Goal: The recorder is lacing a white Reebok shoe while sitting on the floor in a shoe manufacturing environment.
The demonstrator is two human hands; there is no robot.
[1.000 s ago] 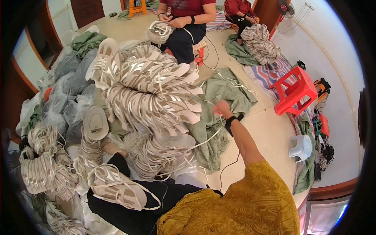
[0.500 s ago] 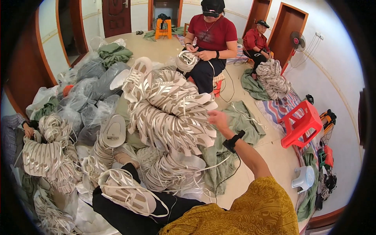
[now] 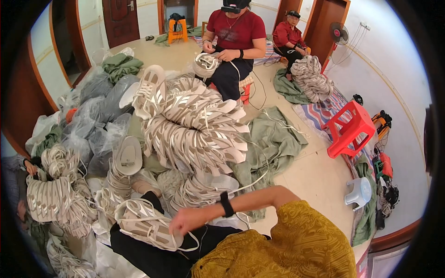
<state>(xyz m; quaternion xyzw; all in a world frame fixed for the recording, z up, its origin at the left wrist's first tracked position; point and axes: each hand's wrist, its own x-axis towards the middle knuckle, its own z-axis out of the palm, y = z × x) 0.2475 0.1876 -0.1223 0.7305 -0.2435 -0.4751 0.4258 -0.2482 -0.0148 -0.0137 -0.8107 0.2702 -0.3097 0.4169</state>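
The right hand (image 3: pixel 185 221) is low in the frame, just left of the middle. It is over the front end of a beige shoe (image 3: pixel 144 227). The fingers are bent and point down at the shoe. I cannot tell if they pinch it or a lace, or only touch. The left hand is out of sight, so I cannot tell what its grip is like.

The shoe lies on a leg in black pants (image 3: pixel 153 259), in the lower left part of the frame. A pale lace (image 3: pixel 198 243) makes a loop by its front end.

A black band (image 3: pixel 226 205) is on the right wrist. In the middle of the frame is a big curved pile of shoe parts (image 3: pixel 194 134). Green cloth (image 3: pixel 278 143) lies on the floor to the right of it. Clear bags (image 3: pixel 92 125) fill the left side.

At the top middle, 1 person in a red shirt (image 3: pixel 235 32) sits and works on a beige shoe part (image 3: pixel 205 66) with 2 hands. On the right are 1 red stool (image 3: pixel 348 129) and 1 small pale blue stool (image 3: pixel 358 193).
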